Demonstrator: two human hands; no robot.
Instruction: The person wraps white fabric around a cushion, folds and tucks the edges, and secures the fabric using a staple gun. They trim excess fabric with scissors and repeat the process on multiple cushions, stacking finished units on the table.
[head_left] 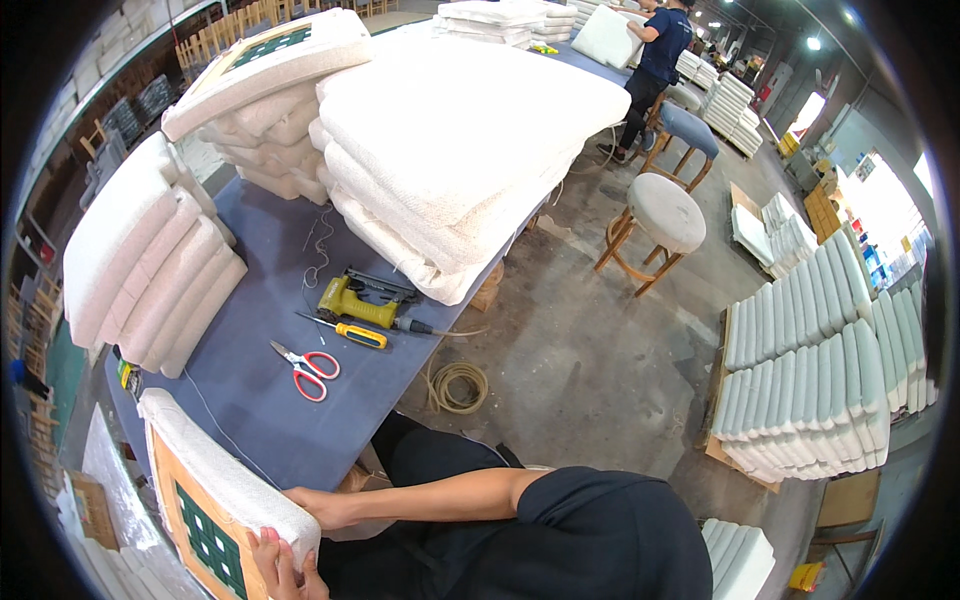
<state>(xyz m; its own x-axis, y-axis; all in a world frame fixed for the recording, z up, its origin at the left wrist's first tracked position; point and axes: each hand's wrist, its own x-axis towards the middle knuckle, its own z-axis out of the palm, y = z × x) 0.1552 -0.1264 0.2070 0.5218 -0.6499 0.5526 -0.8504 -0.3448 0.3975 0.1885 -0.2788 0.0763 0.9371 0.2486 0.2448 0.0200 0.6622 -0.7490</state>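
A white fabric-covered seat cushion (235,470) stands tilted at the lower left, its underside showing a wooden frame with dark green woven webbing. My left hand (285,568) is closed over the cushion's near corner, fingers bent on its edge. Against the cushion's table-side edge, my right hand (325,507) is closed, with its fingertips partly hidden. A thin cord (215,418) runs across the table toward that hand. Beyond on the blue-grey table (240,365) lie red-handled scissors (306,371), a yellow-handled screwdriver (345,331) and an olive-green staple gun (358,303) with a hose.
Stacked white cushions (450,130) cover the table's far part, with another pile (150,260) at left. A coiled hose (458,387) lies on the floor. Stools (665,212) stand to the right, near rows of pale cushions (800,370). A co-worker (665,50) handles a cushion far off.
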